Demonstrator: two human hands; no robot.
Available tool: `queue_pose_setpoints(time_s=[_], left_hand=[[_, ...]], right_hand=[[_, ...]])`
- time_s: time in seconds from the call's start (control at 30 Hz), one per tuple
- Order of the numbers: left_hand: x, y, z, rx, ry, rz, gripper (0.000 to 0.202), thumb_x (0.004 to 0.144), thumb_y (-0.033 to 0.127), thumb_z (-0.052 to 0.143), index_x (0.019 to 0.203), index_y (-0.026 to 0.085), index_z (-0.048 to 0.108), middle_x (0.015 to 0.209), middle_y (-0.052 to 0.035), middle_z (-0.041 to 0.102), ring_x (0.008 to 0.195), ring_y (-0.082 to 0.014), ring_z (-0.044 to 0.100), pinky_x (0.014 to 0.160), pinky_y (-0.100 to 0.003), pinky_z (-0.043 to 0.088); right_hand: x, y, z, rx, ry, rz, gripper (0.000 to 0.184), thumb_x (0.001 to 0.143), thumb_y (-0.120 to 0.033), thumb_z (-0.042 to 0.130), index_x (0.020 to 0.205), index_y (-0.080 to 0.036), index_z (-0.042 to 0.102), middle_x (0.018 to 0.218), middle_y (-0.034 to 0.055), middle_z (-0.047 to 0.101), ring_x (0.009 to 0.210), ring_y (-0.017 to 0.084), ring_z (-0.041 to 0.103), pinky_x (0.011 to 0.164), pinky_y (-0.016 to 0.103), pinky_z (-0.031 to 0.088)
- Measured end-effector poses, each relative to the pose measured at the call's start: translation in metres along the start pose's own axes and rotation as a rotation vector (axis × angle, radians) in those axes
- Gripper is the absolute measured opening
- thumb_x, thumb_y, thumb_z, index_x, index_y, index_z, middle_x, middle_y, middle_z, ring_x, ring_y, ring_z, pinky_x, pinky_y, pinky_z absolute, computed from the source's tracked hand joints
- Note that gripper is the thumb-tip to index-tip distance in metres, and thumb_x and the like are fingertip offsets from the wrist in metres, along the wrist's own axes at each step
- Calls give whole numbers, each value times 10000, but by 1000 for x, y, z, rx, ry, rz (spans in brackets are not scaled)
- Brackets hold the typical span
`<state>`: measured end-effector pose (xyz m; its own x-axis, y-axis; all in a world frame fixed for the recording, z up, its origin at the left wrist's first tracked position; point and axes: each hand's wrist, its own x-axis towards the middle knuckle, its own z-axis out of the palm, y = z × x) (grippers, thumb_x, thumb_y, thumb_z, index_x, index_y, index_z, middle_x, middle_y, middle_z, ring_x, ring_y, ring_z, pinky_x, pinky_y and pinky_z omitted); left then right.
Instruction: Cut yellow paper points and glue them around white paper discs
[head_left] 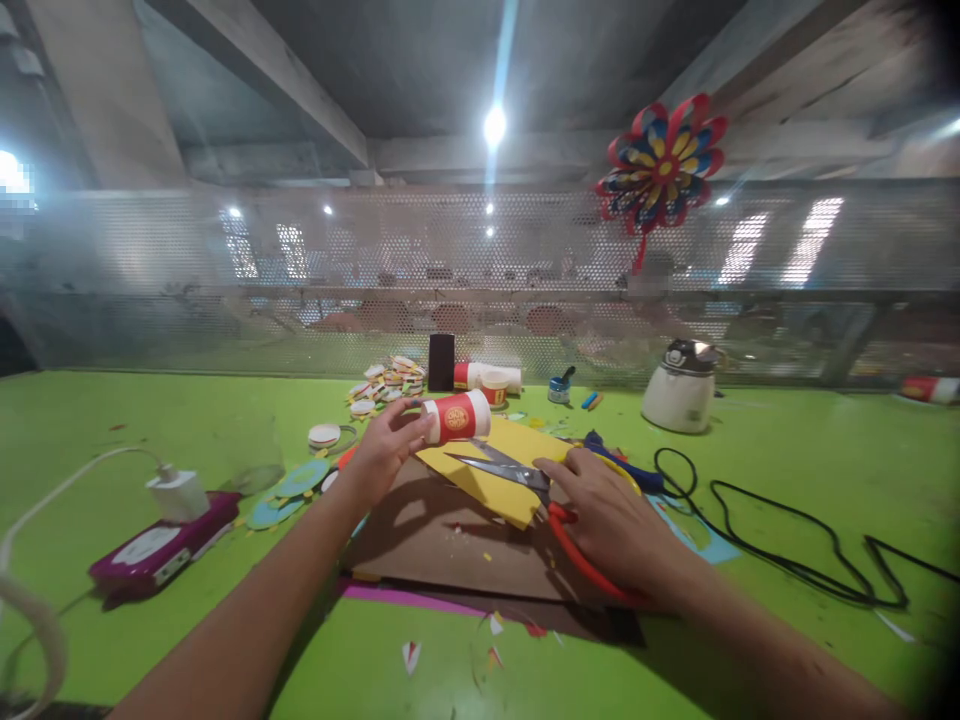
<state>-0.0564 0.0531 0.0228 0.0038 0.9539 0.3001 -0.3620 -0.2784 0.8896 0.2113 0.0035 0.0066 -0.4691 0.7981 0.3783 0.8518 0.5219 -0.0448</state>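
My left hand (391, 448) grips a red and white paper cup (459, 416) by one end, tipped on its side above the work surface. In my right hand (600, 505) is a pair of scissors (517, 474) with red and yellow handles, its blades parted and pointing left toward the cup. The fingers are wrapped at the handles. Below both hands lies a sheet of yellow paper (491, 490) on a brown board (435, 550). Cut light-blue paper rings (277, 510) lie left of my left forearm.
A purple power strip (161, 545) with a white plug stands at left. Behind are a pile of cut paper rounds (390, 380), a black box (442, 362) and a blue jar (559, 389). At right are a white kettle-like container (679, 390) and a black cable (780, 560).
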Motion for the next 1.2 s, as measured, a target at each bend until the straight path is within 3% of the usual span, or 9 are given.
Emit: queue_pose_setpoints(time_s=[0.23, 0.53, 0.77, 1.0, 1.2], left_hand=[[6, -2, -17, 73, -87, -116, 359, 657, 244, 786, 918, 153, 558, 882, -57, 667, 729, -180, 672, 632, -306, 560], [-4, 4, -1, 52, -85, 13, 440, 606, 219, 809, 982, 157, 589, 893, -53, 678, 768, -167, 650, 680, -271, 533], [-3, 0, -4, 85, -193, -1, 405, 627, 203, 785, 990, 165, 610, 883, -53, 672, 798, -177, 640, 743, -303, 517], [0, 2, -9, 101, -155, -52, 386, 605, 212, 795, 939, 165, 609, 825, -31, 643, 758, -165, 635, 709, -293, 526], [5, -1, -12, 94, -90, -78, 296, 671, 287, 776, 862, 146, 599, 829, -38, 643, 706, -144, 641, 655, -272, 547]], right_hand=[[2, 6, -2, -9, 9, -101, 376, 823, -114, 489, 1190, -174, 547, 962, 116, 506, 930, 251, 509, 766, 350, 437], [5, 5, 1, -10, 26, -73, 448, 825, -137, 502, 1272, -155, 516, 988, 129, 519, 963, 268, 512, 793, 371, 440], [3, 5, 2, 33, -34, -63, 424, 832, -147, 496, 1254, -190, 524, 1009, 124, 520, 957, 263, 530, 788, 370, 450], [3, 4, 0, 141, -81, -44, 383, 838, -164, 501, 1214, -226, 548, 1008, 102, 527, 961, 248, 536, 801, 361, 450], [3, 3, -1, 188, -67, -37, 364, 826, -155, 523, 1182, -218, 561, 1010, 93, 529, 963, 238, 537, 818, 354, 442]])
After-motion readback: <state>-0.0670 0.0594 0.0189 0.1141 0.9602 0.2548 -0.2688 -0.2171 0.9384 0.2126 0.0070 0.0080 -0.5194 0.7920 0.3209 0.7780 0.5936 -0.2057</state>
